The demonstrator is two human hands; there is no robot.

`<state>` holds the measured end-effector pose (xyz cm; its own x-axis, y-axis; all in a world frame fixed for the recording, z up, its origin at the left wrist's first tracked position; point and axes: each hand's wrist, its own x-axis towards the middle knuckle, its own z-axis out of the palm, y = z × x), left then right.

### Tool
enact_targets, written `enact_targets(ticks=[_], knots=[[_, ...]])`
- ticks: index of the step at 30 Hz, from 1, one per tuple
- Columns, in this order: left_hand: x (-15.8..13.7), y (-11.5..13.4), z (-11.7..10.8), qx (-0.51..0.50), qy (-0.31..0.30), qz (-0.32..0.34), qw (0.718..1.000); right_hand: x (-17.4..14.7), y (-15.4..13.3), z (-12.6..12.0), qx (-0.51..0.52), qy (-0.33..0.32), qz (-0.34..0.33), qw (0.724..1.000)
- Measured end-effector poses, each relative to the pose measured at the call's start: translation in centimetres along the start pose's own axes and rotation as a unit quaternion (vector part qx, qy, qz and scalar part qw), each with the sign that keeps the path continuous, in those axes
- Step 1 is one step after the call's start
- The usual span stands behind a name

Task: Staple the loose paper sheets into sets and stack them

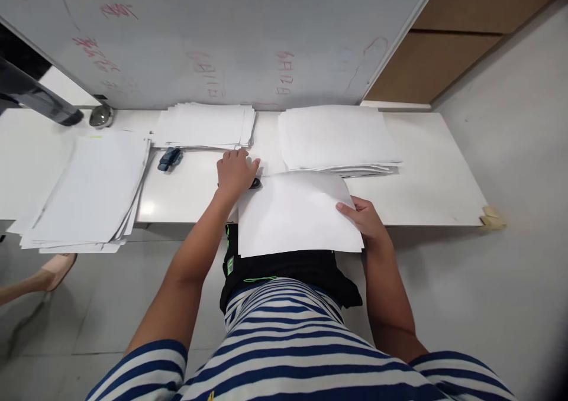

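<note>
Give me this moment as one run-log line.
left hand: over small black object, grip unclear | right hand: holding white paper by its right edge | table: three paper stacks

Open room for a hand lies over the right end of the long white tabletop (pixel 435 182), beyond the right hand (pixel 366 216). A narrow lane runs between the rear white paper stack (pixel 204 126) and the broader white paper stack (pixel 337 138) on the right; the left hand (pixel 235 170) and the white paper sheet (pixel 297 212) crowd its near end. Another gap opens left of that hand, bounded by the overhanging white paper stack (pixel 89 194), with a small dark-blue object (pixel 170 159) behind. The upright whiteboard (pixel 239 40) blocks the back.
</note>
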<state>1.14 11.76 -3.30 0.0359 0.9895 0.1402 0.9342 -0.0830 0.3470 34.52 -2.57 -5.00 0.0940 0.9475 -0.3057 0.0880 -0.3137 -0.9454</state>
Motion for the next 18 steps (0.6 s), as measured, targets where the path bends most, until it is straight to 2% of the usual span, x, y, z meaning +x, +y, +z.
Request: enact_targets(ticks=[3,6,10,13,16,18], knots=[[0.2,0.5,0.0,0.030,-0.032,0.009,0.999,0.0,0.0,-0.1,0.002,0.015,0.000,1.000],[0.2,0.8,0.0,0.036,-0.018,0.015,0.999,-0.1,-0.1,0.0,0.019,0.016,0.010,1.000],[0.1,0.4,-0.5,0.005,-0.020,-0.002,1.000,0.0,0.0,0.1,0.029,0.005,0.005,1.000],[0.0,-0.1,-1.2,-0.054,-0.034,-0.032,0.997,0.1,-0.2,0.2,0.036,0.001,-0.001,0.999],[-0.5,-0.5,-1.8,-0.126,0.000,-0.019,0.992,0.0,-0.5,0.3,0.054,-0.001,0.001,0.999],[-0.8,-0.5,-2.0,-0.137,0.026,-0.005,0.990,0.0,-0.6,0.4,0.069,-0.002,0.001,0.998]])
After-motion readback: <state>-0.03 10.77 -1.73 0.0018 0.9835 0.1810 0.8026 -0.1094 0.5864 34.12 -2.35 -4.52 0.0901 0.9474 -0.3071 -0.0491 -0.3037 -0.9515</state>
